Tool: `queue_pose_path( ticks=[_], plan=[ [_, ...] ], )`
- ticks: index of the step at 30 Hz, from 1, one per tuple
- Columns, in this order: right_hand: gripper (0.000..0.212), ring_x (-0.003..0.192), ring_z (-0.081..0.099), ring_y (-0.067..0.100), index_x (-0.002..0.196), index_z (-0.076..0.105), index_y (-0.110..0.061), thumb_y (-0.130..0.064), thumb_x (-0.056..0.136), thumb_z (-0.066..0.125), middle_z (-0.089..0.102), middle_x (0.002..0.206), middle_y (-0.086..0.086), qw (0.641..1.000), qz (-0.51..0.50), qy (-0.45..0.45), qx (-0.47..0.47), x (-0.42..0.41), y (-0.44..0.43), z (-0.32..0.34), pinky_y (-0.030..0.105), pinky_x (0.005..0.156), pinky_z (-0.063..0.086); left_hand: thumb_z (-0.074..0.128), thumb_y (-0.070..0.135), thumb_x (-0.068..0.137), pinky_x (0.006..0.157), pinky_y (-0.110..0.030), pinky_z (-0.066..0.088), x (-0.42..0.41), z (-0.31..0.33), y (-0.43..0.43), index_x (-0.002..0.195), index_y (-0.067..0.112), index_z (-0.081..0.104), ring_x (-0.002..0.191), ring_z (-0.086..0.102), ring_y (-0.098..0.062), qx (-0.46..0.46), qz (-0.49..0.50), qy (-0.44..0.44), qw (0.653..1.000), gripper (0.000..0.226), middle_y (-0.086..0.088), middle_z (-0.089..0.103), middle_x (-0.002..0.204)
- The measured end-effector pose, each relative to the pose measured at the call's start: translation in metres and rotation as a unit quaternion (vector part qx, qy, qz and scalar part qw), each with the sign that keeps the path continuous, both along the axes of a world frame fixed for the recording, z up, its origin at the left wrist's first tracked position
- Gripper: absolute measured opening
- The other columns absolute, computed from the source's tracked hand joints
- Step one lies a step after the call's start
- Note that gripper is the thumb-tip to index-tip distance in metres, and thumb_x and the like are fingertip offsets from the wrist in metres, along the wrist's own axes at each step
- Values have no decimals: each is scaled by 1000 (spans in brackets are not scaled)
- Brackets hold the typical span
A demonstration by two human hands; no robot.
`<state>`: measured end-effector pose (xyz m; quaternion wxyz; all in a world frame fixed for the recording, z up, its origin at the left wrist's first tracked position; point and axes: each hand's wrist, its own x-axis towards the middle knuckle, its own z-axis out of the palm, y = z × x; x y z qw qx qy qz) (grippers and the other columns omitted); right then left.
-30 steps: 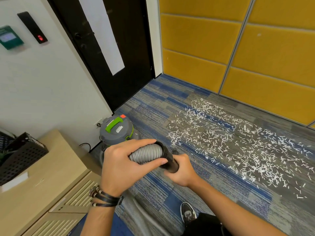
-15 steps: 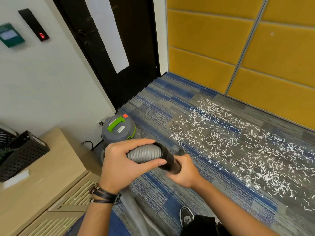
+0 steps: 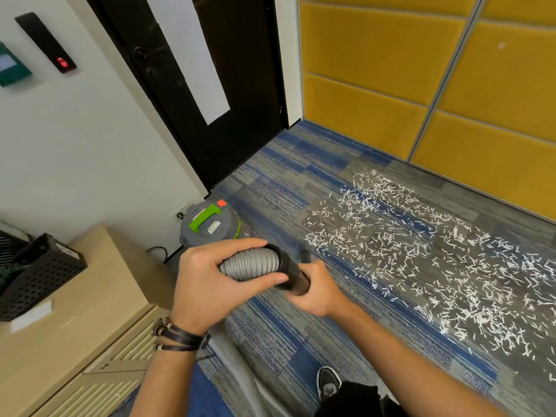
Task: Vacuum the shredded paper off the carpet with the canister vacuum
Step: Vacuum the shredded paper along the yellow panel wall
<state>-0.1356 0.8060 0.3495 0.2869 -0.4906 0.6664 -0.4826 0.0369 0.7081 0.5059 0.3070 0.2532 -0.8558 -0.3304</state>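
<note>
White shredded paper [image 3: 421, 260] lies scattered over the blue and grey carpet [image 3: 285, 182], from the middle to the right edge. A grey canister vacuum [image 3: 210, 225] with a green handle stands by the wall, just beyond my hands. My left hand [image 3: 207, 284] grips the ribbed grey hose [image 3: 249, 263] near its end. My right hand [image 3: 316, 290] holds the black tube [image 3: 293, 273] fitted to the hose; the tube's far part is hidden behind that hand. The hose runs down past my left wrist.
A beige cabinet [image 3: 75, 320] with a black mesh box [image 3: 39, 275] stands at the left. A black door [image 3: 195, 85] is ahead, yellow wall panels [image 3: 421, 85] at the right. My shoe [image 3: 328, 383] rests on the carpet below my hands.
The view has drifted slightly, so the vacuum and paper sit a little lower and further right. Both hands keep the same hold on hose and tube.
</note>
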Motion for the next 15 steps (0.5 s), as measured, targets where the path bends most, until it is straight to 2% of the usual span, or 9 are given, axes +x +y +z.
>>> queue_pose_path(
  ticks=[4, 7, 10, 15],
  plan=[
    [39, 45, 44, 7, 60, 50, -31, -2, 72, 74, 48, 50, -13, 1000, -5, 7, -10, -11, 11, -2, 24, 48, 33, 94, 53, 64, 85, -16, 56, -10, 4, 2, 104, 25, 83, 91, 76, 0, 3, -10, 14, 1000, 50, 20, 79, 100],
    [26, 44, 44, 8, 60, 52, -25, -11, 69, 72, 48, 51, -14, 999, -14, 8, -28, -23, 10, 4, 24, 48, 34, 92, 52, 67, 88, -18, 56, -20, 7, 5, 104, 23, 83, 93, 75, -1, -29, 10, 30, 999, 48, 17, 79, 101],
    [21, 45, 45, 7, 62, 53, -28, -19, 70, 70, 50, 52, -15, 999, -14, -7, -37, -32, 1, 11, 23, 49, 35, 92, 51, 70, 89, -21, 57, -29, 10, 3, 106, 22, 83, 95, 75, -1, -58, 15, 30, 998, 47, 15, 78, 104],
    [35, 45, 45, 5, 61, 47, -38, -14, 73, 70, 51, 51, -18, 1000, 9, -13, -12, -43, -17, 14, 17, 50, 34, 89, 58, 70, 87, -20, 58, -40, 1, -5, 106, 27, 83, 94, 73, 4, -50, 33, -7, 998, 49, 22, 76, 104]
  ],
)
